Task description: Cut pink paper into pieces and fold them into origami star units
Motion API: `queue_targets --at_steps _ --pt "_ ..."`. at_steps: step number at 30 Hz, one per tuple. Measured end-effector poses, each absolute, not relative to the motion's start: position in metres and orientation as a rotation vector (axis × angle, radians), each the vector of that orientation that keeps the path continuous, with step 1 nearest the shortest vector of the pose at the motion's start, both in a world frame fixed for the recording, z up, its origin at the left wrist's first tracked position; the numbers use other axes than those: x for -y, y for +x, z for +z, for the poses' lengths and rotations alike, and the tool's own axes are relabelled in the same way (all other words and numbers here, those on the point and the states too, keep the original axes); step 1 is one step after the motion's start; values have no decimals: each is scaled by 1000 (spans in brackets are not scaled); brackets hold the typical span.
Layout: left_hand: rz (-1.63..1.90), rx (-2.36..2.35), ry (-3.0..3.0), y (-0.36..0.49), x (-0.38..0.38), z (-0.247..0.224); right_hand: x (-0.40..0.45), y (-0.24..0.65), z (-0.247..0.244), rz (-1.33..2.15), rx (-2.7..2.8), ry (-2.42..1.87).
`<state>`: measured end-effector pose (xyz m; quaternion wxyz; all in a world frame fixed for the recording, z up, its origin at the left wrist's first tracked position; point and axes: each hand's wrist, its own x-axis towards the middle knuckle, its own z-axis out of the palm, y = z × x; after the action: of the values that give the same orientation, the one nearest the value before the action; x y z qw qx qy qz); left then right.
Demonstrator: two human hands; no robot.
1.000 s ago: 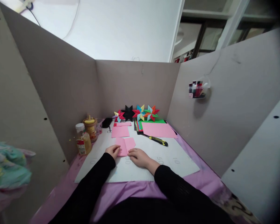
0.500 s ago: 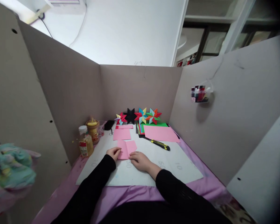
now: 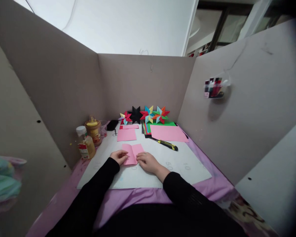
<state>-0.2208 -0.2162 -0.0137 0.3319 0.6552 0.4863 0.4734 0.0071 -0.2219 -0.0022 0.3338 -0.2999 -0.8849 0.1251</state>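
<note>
A small sheet of pink paper (image 3: 130,154), creased down its middle, lies on the white board (image 3: 148,179) in front of me. Its left half is tilted up a little from the crease. My left hand (image 3: 119,156) pinches the paper's left edge between thumb and fingers. On the paper's right half rests my right hand (image 3: 148,162), its fingers stretched out along the near right edge. Beyond the hands lie a second pink sheet (image 3: 126,135) and a narrow pink strip (image 3: 130,126).
A yellow-black box cutter (image 3: 168,144) lies right of the hands, before a large pink sheet (image 3: 169,133) on coloured papers. Folded paper stars (image 3: 136,115) lean at the back wall. Small scissors (image 3: 115,132), a glue bottle (image 3: 86,144) and a brown jar (image 3: 94,131) stand left.
The left half of the pink paper has lifted slightly toward the crease, with my left hand pinching its edge. My right hand stays on the right half. The camera view has shifted.
</note>
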Motion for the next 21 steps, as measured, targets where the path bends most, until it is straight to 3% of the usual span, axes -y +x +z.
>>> queue_targets --at_steps 10,21 --pt "1261 -1384 1776 -223 228 -1 229 14 -2 496 2444 -691" --pt "1043 -1368 1929 -223 224 -5 230 21 12 644 2560 -694"
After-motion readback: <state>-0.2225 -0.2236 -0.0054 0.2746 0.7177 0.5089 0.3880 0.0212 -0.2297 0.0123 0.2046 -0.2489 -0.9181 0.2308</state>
